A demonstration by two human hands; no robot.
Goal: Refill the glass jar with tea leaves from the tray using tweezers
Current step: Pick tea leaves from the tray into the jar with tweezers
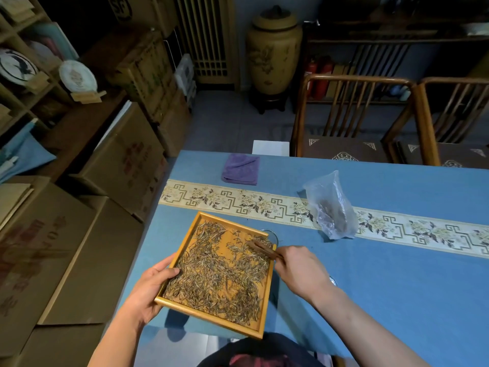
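A square wooden tray (196,311) full of dry tea leaves (219,276) is lifted above the blue table. My left hand (150,290) grips its left rim, thumb over the edge. My right hand (301,271) holds brown wooden tweezers (263,249) whose tips lie in the leaves near the tray's far right corner. The glass jar's rim (272,232) peeks out from behind that corner; the rest of it is hidden by the tray.
A clear plastic bag (332,207) with some tea stands on the patterned runner (238,200). A folded purple cloth (240,169) lies at the far left of the table. Cardboard boxes (79,260) crowd the floor on the left; wooden chairs (352,115) stand beyond the table.
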